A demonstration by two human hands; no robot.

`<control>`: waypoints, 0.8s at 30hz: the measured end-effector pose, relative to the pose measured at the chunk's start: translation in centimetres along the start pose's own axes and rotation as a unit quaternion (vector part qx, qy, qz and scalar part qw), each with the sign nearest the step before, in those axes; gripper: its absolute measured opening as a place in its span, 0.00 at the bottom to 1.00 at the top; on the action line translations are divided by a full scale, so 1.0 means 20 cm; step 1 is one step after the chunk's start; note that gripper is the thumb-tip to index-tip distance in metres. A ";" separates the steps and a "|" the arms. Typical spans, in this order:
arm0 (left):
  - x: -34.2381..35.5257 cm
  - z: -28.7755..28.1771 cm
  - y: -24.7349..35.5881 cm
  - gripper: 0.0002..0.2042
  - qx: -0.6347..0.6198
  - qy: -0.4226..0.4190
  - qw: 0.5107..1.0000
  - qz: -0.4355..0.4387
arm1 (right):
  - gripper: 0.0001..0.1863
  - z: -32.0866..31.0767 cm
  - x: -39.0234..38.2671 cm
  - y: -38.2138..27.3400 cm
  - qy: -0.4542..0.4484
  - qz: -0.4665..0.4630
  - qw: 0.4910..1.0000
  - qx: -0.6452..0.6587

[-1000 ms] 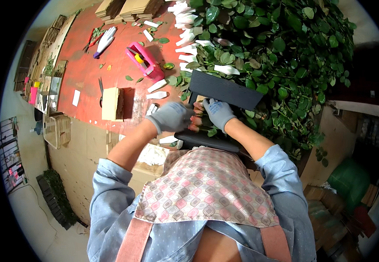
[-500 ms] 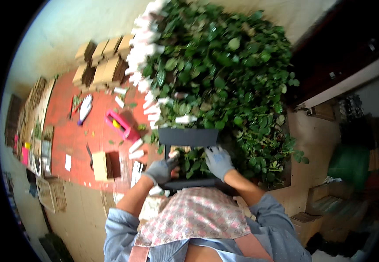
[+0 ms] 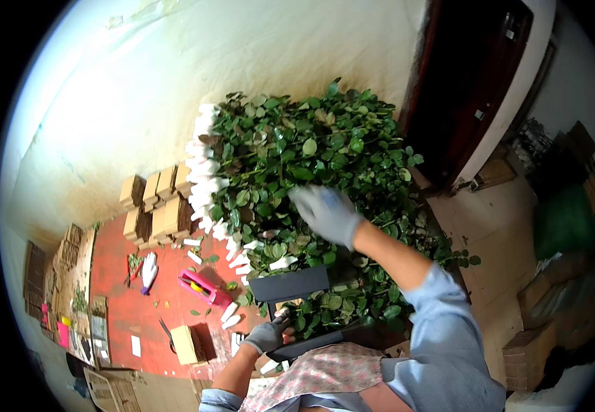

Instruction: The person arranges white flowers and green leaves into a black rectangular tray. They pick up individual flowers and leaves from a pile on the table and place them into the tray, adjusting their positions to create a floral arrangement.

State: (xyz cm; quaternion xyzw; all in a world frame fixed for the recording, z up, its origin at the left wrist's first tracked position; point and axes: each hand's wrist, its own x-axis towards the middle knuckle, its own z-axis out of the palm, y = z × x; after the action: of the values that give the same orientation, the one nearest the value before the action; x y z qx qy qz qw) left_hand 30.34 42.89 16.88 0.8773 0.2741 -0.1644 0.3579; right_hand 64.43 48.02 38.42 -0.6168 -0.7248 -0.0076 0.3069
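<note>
A large heap of leafy green stems (image 3: 297, 144), apparently roses, has white sleeves (image 3: 205, 185) over its left-hand ends. Above the heap's middle, my right hand (image 3: 326, 216) in a grey glove is stretched out, blurred, with nothing visible in it. Near my apron lies a black box or tray (image 3: 289, 283) with raised flaps, holding more leafy stems (image 3: 339, 305). At its left end my left hand (image 3: 268, 334), also gloved in grey, has its fingers curled by the stem ends. What they grip is hidden.
A red table (image 3: 122, 275) carries stacks of cardboard pieces (image 3: 174, 216), a pink tape dispenser (image 3: 205, 288), a cardboard block (image 3: 188, 345), a white glove (image 3: 149, 271) and loose white sleeves (image 3: 229, 313). A dark door (image 3: 469, 89) and cartons (image 3: 531, 357) are on the right.
My right hand has left the stems in the black box and reached forward over the heap. The left hand stays at the box's left end. The view has tilted up, showing more wall.
</note>
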 end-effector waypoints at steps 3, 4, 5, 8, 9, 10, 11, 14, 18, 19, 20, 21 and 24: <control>0.06 0.09 -0.15 0.12 0.014 0.007 0.998 0.067 | 0.13 0.05 0.51 0.13 0.111 0.047 0.992 0.046; 0.11 0.14 -0.23 0.13 -0.005 -0.001 0.997 0.077 | 0.13 0.09 0.65 0.20 0.144 0.054 0.987 0.047; 0.14 0.18 -0.28 0.13 -0.042 -0.010 0.997 0.064 | 0.14 0.11 0.76 0.22 0.124 0.094 0.988 0.009; 0.16 0.20 -0.28 0.16 -0.076 0.005 0.996 0.040 | 0.14 0.19 0.90 0.33 -0.011 0.191 0.977 -0.095; 0.09 0.18 -0.23 0.18 -0.072 0.033 0.997 0.022 | 0.15 0.23 0.90 0.29 -0.105 0.197 0.967 -0.126; 0.07 0.16 -0.19 0.15 -0.058 0.037 0.997 0.033 | 0.16 0.23 0.88 0.25 -0.195 0.203 0.946 -0.161; 0.05 0.13 -0.16 0.12 -0.042 0.041 0.997 0.044 | 0.16 0.24 0.86 0.21 -0.226 0.199 0.932 -0.204; 0.15 0.32 -0.36 0.05 -0.325 -0.002 0.941 0.090 | 0.17 0.30 0.87 0.20 -0.228 0.089 0.928 -0.282; 0.28 0.39 -0.47 0.08 -0.550 -0.099 0.827 0.064 | 0.11 0.15 0.87 0.32 -0.025 -0.004 0.933 -0.360; 0.29 0.46 -0.56 0.09 -0.537 -0.074 0.839 0.051 | 0.11 0.07 0.90 0.28 0.009 -0.013 0.929 -0.371; 0.30 0.52 -0.65 0.11 -0.525 -0.048 0.849 0.034 | 0.11 -0.04 0.95 0.25 0.042 -0.022 0.924 -0.381; 0.36 0.58 -0.73 0.14 -0.513 -0.031 0.858 0.026 | 0.10 -0.17 0.98 0.27 0.093 -0.024 0.926 -0.366; 0.35 0.56 -0.67 0.17 -0.328 0.012 0.944 0.041 | 0.11 -0.52 0.97 0.19 0.216 -0.050 0.903 -0.367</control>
State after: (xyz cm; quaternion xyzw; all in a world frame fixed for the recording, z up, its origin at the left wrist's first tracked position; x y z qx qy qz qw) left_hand 26.91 45.36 -1.47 0.7242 0.2805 -0.0402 0.6287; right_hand 71.41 62.23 54.22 -0.6323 -0.6164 -0.4214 0.2066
